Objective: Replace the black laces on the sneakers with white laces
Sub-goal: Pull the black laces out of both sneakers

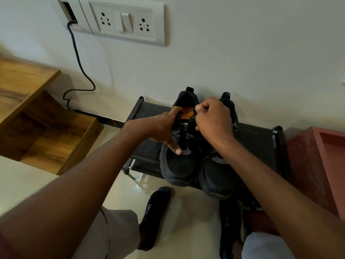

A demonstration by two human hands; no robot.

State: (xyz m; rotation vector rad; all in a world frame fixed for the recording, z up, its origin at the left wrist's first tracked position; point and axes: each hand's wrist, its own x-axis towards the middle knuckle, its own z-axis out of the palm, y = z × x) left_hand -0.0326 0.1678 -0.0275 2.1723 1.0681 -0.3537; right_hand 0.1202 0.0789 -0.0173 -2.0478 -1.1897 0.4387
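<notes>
Both sneakers [186, 165] sit toes-out on the rack [257, 144], overhanging its front edge. The left hand [164, 131] grips the left shoe, thumb pressing the laces [183, 141]; the right hand [214, 120] pinches a black strand with curled fingers. A hard tug could drag a shoe off, or tighten a knot instead of freeing it.

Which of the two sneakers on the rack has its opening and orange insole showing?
The left sneaker, steadied by the left hand. The right sneaker has its opening hidden behind the right hand, which pinches a black lace.
</notes>
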